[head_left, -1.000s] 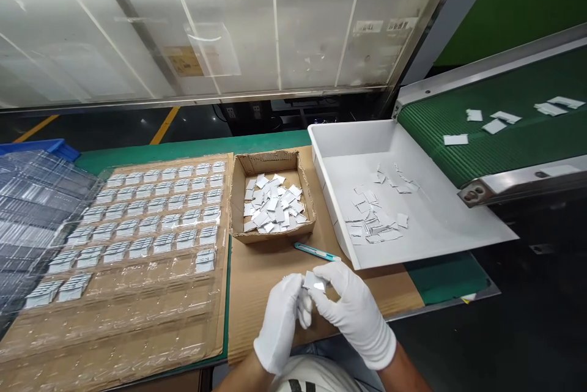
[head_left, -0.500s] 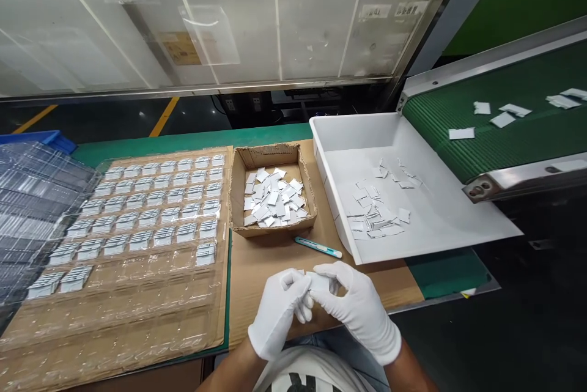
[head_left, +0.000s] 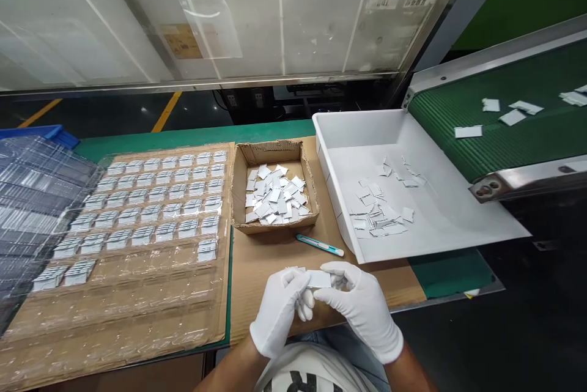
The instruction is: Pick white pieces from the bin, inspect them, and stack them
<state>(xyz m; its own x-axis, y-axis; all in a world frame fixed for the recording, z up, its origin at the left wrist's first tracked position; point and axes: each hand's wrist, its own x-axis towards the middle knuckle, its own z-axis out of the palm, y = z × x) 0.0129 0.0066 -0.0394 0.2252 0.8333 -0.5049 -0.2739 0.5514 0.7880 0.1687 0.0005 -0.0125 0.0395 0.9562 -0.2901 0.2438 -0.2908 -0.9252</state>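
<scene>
Currently left hand [head_left: 280, 309] and right hand [head_left: 362, 306], both gloved, pinch 1 small white plate [head_left: 318, 279] near bench front edge; looks light, thin, stiff, best held by edges.

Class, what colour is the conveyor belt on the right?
Green, with fine ribbing; the conveyor belt shows best in the head view.

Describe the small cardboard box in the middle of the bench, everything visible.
The cardboard box is a shallow, open-topped brown tray with rough, torn-looking rims. It sits flat on a cardboard sheet, between the clear blister tray and the white bin. Loose small white pieces heap inside. Neither gloved hand touches it.
</scene>
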